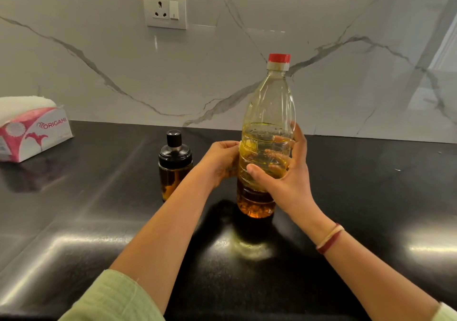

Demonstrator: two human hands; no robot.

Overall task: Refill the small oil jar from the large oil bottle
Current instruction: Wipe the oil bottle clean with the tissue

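The only text that can be read is the brand word "ORIGAMI", printed in pink on the side of the white and pink tissue box (32,132).

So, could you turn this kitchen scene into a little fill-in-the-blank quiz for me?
1. The large oil bottle has a ___ cap on it.
2. The small oil jar stands on the bottle's ___ side.
3. The left hand and right hand both hold the ___.
4. The tissue box sits on the ___ countertop.

Missing words: red; left; large oil bottle; black.
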